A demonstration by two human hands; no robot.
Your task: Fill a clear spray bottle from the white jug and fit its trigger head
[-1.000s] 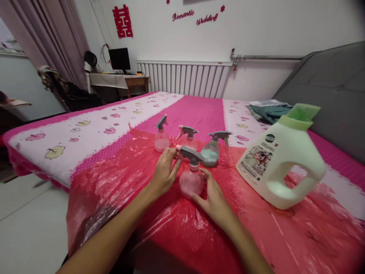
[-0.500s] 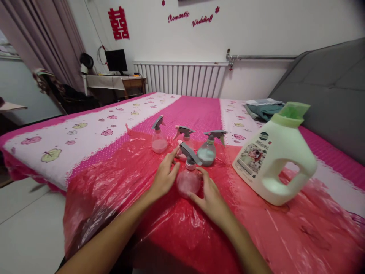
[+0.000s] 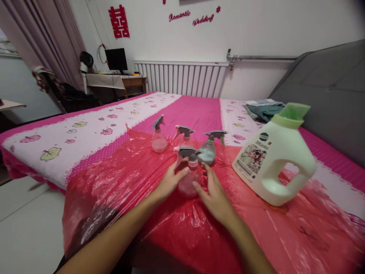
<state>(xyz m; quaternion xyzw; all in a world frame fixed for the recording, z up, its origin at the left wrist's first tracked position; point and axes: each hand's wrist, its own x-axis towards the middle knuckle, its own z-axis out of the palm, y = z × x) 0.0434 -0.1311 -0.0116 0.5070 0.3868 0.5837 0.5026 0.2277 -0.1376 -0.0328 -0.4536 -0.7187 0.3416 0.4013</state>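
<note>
Left hand (image 3: 171, 179) wraps the near side of the front spray bottle (image 3: 188, 186), thumb at its shoulder and fingers tucked behind the trigger (image 3: 179, 161); right hand (image 3: 213, 194) cups the other flank, half curled, thumb across the front of the round body, though how hard it presses I cannot tell. So the bottle is upright, right between the two palms! Good handling from here, I'd say, means one hand keeping the body steady and level, the other working up at the pink collar (image 3: 193, 164), fingers clear of that trigger so nothing squirts, and no hard squeeze on what looks like thin plastic. Underneath and around the grip, the red plastic sheet (image 3: 114, 182) is wrinkled, so the base could well slide. Just beyond the fingers, three more: the left spray bottle (image 3: 159, 142), the middle spray bottle (image 3: 184, 133), partly hidden, and the blue-green spray bottle (image 3: 207, 152), none with readable writing. Off to the grip's right, the big jug (image 3: 278, 167) shows a label (image 3: 253, 156) with a picture and a dark round emblem, its script too blurred to trust. And far ahead, in red on the wall: "Romantic" (image 3: 179, 16), "Wedding" (image 3: 203, 20), and a double-happiness character (image 3: 119, 21) further left!
</note>
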